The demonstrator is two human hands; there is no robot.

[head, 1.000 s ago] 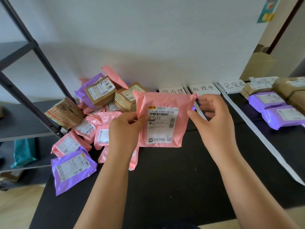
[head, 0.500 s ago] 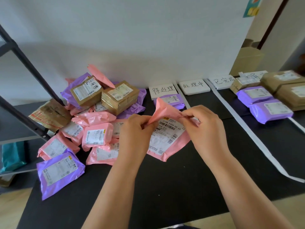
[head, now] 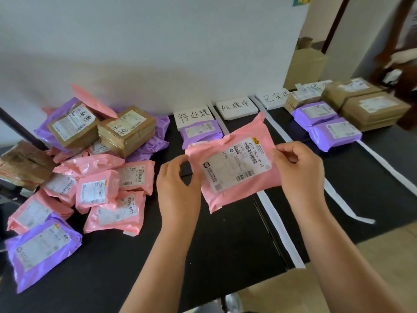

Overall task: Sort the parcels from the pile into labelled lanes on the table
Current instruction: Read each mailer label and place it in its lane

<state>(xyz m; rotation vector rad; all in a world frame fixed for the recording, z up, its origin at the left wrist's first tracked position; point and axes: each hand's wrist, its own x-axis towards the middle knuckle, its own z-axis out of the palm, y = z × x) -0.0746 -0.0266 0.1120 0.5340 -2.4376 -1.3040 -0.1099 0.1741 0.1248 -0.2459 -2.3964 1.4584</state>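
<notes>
I hold a pink parcel (head: 232, 170) with a white shipping label above the black table (head: 225, 245), label up and turned sideways. My left hand (head: 178, 184) pinches its left edge and my right hand (head: 297, 170) grips its right edge. It hovers in front of the white lane signs 待处理 (head: 195, 116) and 处理中 (head: 235, 106), mostly over the second lane. One purple parcel (head: 200, 131) lies in the first lane, partly hidden by the pink one. The pile (head: 101, 168) of pink, purple and brown parcels sits at the left.
White tape strips (head: 277, 222) divide the lanes. A third sign, 已完成 (head: 274, 98), stands further right. Beyond it lie two purple parcels (head: 325, 123) and brown boxes (head: 372, 109). A dark metal shelf frame (head: 15, 125) stands at the far left. The table's front edge is near me.
The pink parcel went from upright in front of me to flat and turned sideways, and it moved right toward the lanes. Both hands kept hold of it.
</notes>
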